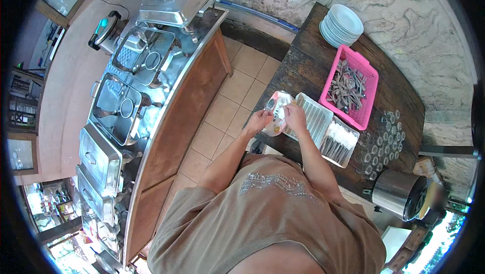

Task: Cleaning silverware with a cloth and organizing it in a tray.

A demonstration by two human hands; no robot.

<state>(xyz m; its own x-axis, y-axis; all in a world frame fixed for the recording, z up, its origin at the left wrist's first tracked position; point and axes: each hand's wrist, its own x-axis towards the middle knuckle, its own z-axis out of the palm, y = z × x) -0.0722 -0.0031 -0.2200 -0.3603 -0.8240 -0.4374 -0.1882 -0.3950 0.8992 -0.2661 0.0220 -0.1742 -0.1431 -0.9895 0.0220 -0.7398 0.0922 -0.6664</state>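
My left hand [259,121] holds a metal spoon [270,104], its bowl over a printed plastic bag [279,122] at the near left edge of the dark wooden table. My right hand [294,116] is at the bag's right side; its fingertips are bent together and whether they pinch the bag is unclear. Right beside it lies a white slotted plastic basket [313,116]. Next to that, a white basket [354,136] holds cutlery with white wrapping at one end. Behind stands a pink plastic basket [372,95] heaped with loose spoons and forks [346,86].
A stack of white plates [343,23] stands at the table's far end. Many upturned glasses [382,145] and a steel electric pot [398,194] are at the right. Across the tiled floor [223,109], a counter carries chafing dishes [100,156].
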